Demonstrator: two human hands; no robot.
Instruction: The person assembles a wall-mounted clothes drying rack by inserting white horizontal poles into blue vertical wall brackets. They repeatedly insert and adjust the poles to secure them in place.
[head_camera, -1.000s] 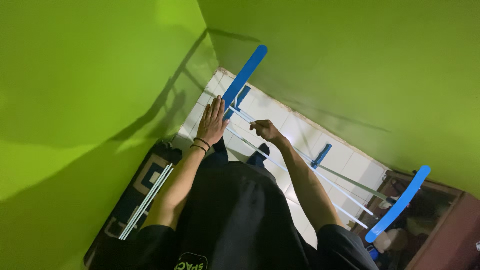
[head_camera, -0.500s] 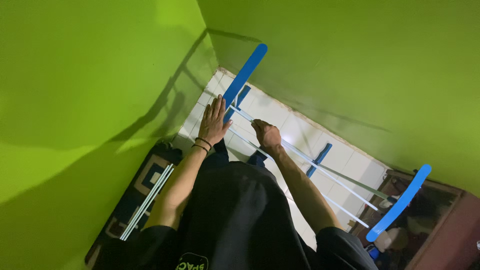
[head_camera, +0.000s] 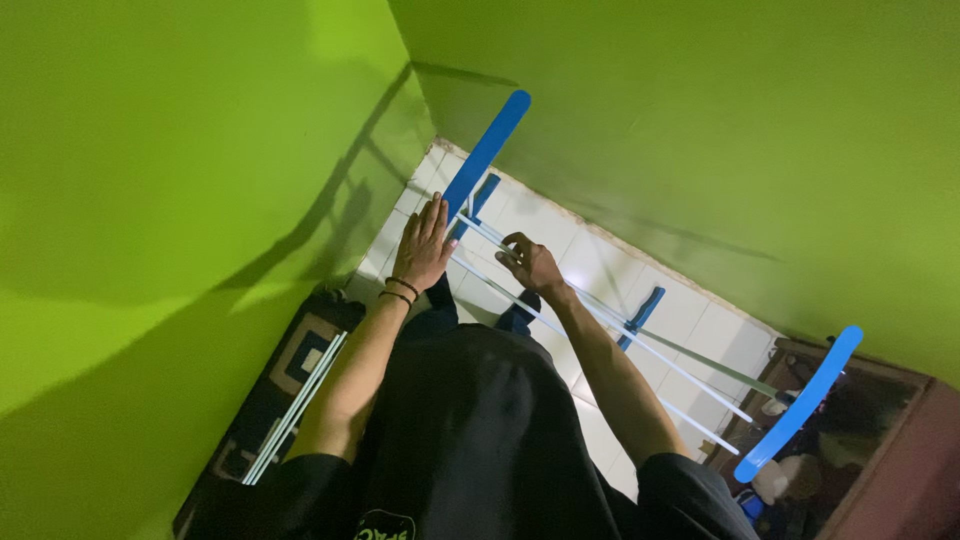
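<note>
Rails (head_camera: 600, 320) of the drying rack run lengthwise away to our right, our left hand (head_camera: 425, 245) flat and open on the near end, our right hand (head_camera: 530, 265) curled around 1 rail just beside it.

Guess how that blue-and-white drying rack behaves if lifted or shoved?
The drying rack is thin white rods between blue end pieces, so probably light. Its long, narrow build may flex or tip sideways. On the smooth floor tiles it would likely slide.

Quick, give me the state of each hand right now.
Left hand: open, fingers flat, resting by the blue end bar of the drying rack.
Right hand: fingers curled around a white rail of the rack.
</note>
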